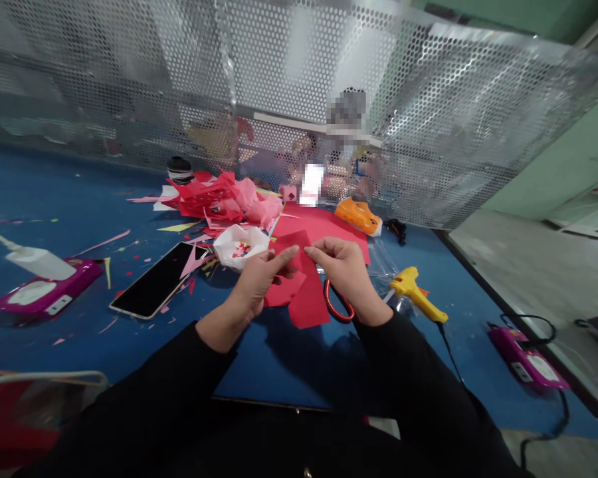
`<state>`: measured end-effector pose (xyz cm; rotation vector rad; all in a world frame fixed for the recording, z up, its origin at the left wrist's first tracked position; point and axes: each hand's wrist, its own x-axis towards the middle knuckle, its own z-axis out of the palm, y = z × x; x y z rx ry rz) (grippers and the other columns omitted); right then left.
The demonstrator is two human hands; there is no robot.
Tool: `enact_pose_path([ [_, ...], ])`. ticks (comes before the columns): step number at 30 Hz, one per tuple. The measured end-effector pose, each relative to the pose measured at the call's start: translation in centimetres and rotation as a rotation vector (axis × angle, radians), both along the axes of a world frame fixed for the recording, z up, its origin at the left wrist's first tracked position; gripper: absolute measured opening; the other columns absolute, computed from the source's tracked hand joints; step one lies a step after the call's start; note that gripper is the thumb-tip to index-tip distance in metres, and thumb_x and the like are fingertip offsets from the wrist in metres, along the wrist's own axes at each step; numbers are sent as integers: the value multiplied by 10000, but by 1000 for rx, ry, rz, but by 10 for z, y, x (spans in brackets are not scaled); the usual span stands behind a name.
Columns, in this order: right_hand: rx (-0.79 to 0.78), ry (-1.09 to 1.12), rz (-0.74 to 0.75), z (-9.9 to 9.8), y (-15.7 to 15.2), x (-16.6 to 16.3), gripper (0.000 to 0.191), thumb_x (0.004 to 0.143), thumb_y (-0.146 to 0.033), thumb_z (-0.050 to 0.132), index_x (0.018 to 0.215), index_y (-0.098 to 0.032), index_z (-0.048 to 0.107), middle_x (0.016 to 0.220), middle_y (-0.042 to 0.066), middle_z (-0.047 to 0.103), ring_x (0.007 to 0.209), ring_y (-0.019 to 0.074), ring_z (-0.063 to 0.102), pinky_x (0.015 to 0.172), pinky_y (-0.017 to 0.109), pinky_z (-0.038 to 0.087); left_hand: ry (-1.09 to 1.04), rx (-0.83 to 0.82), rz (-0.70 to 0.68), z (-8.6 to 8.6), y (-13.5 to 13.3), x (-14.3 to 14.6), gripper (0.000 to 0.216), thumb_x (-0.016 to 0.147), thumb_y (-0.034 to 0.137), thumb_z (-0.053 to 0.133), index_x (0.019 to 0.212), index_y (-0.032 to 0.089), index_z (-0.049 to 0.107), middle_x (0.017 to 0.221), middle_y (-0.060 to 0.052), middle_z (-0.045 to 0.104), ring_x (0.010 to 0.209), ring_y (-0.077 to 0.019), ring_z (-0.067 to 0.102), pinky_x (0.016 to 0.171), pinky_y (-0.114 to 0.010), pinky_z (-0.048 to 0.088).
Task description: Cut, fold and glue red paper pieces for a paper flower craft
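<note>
Both my hands hold a folded red paper piece [306,299] above the blue table [54,199]. My left hand [259,279] pinches its upper left edge with the forefinger stretched along the top. My right hand [346,272] is closed on the upper right edge. Red-handled scissors [337,309] lie just under my right hand, partly hidden by it. A larger red paper sheet [319,226] lies flat behind my hands.
A phone [157,280] lies face up to the left, beside a white bag of scraps [239,247]. A pile of red and pink paper [224,196] sits further back. A yellow glue gun [416,292] lies right; an orange tool [359,216] behind. Magenta devices [47,289] [525,362] flank me. Mesh screen beyond.
</note>
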<state>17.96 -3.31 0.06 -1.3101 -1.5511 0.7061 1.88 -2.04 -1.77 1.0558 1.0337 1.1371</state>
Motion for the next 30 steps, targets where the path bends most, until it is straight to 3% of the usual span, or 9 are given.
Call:
enact_pose_path([
  [5,68,-27,-61,6,-3,0,263,831,-362,625,626,-211,559,527,-59,458,522,108,394,529,271,303,81,38,-58,-4,-1,1,256,611,398,843,635,172,723,563,-29,661,545,-141,558,547,-263,378],
  [9,209,-62,-192,15,-2,14,255,863,-346,603,651,-211,556,570,-45,479,560,122,426,556,274,316,74,99,83,-7,8,-5,264,645,367,818,836,195,757,760,-28,735,668,-141,614,580,-232,410],
  [12,199,-221,-72,19,-3,20,217,880,-306,607,689,-204,593,614,-28,551,593,132,482,591,274,346,49,188,201,-3,11,-10,341,774,500,724,945,206,753,920,-39,753,788,-143,642,638,-230,445],
  [15,176,-399,98,17,-6,16,165,909,-251,608,757,-205,654,682,-2,650,648,151,558,637,278,382,82,311,120,4,6,-11,336,740,484,788,904,192,779,895,-50,767,823,-173,661,711,-260,494],
  [18,232,-528,164,14,-7,8,154,926,-222,627,790,-223,699,734,5,716,710,166,621,795,320,441,148,360,33,8,1,-11,232,701,398,833,789,187,790,772,-44,760,732,-178,651,675,-283,516],
  [21,293,-484,44,16,-9,10,108,935,-250,632,914,-239,738,900,31,784,843,202,692,909,370,461,82,322,133,10,0,-12,187,705,368,821,726,190,768,714,-15,728,681,-156,632,645,-272,516],
  [24,333,-378,-200,21,-13,22,190,953,-331,599,1015,-222,743,1046,74,787,987,245,706,890,384,486,-39,280,266,12,4,-14,190,724,378,796,747,200,735,711,19,694,650,-133,620,624,-260,518],
  [27,328,-332,-408,22,-18,36,274,952,-433,576,988,-222,747,1006,83,787,935,255,705,838,385,485,-152,247,370,16,7,-18,189,704,374,795,752,208,719,723,18,688,642,-138,624,579,-253,517],
  [30,218,-298,-431,18,-19,39,319,929,-487,573,938,-216,741,892,75,778,836,244,688,765,364,472,-195,239,405,16,8,-20,195,679,374,811,742,216,717,732,7,701,667,-148,639,557,-239,509],
])
